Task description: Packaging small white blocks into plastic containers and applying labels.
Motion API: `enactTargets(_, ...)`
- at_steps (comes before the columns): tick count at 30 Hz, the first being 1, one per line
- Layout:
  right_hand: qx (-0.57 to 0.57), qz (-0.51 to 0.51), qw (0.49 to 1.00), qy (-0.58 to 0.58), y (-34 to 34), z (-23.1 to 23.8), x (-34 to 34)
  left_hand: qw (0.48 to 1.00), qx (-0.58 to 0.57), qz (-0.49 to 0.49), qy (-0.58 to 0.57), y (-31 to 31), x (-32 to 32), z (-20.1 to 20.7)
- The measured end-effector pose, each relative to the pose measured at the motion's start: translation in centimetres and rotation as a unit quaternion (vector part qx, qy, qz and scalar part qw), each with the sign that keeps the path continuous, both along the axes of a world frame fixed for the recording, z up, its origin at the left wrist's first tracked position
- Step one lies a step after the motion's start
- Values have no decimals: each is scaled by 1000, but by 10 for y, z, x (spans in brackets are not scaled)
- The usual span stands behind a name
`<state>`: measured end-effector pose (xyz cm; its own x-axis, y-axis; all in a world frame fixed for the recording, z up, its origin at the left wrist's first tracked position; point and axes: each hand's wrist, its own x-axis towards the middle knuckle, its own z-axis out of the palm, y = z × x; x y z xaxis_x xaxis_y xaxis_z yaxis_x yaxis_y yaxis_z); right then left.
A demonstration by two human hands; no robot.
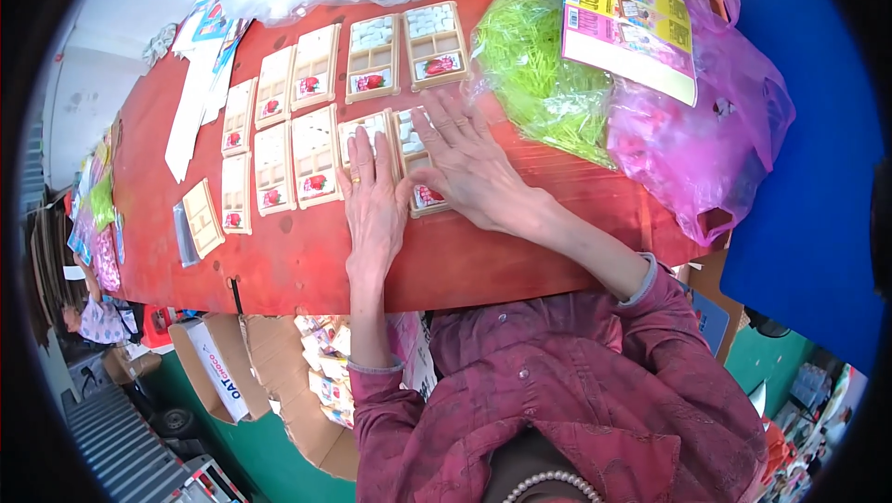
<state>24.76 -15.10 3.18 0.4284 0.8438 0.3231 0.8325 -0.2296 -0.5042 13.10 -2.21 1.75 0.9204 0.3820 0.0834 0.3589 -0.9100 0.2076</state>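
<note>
Nearest the person's palms, a shallow cream tray point(416, 161) lies flat on the red table point(511, 266), at the right end of the nearer of two rows. It is a narrow rectangle with raised rims and divided compartments. Rounded white pieces point(410, 136) fill its far end, and a white card point(429, 195) with a red, strawberry-like picture sits at its near end; any lettering there is too small for me to read.

The right hand point(478, 164) spreads over this tray palm down, fingers loose and gripping nothing I can see. The left hand point(373, 196) lies on the neighbouring tray point(394, 157), fingers straight and unclenched, a ring on one; its thumb is near the right thumb. How hard either presses, I can't tell.

The other trays in the rows carry matching red-pictured cards, and one separate tray point(203, 215) lies slanted at the left.

Beyond the right hand is a clear bag of bright green shreds point(534, 66), with a yellow-and-pink printed sheet point(627, 25) beside it, bearing barcodes, dark lettering and small pictures. It rests against a purple plastic bag point(701, 155). Below the table, an open carton point(216, 368) shows blue capitals on a white panel.
</note>
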Motion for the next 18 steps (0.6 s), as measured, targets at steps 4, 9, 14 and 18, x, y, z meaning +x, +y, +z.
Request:
enactTargets(4, -43, 10, 999, 8, -25, 19, -3, 999, -10, 1, -31, 2, -4, -2)
enactTargets(9, -74, -2, 991, 114, -47, 20, 0, 996, -63, 15, -68, -2, -10, 10)
enactTargets(14, -105, -5, 991, 89, -52, 12, 0, 994, -73, 36, -79, -1, -24, 22)
enactTargets(18, -105, 21, 989, 99, -51, 14, -7, 991, -85, 52, -88, -2, -40, 25)
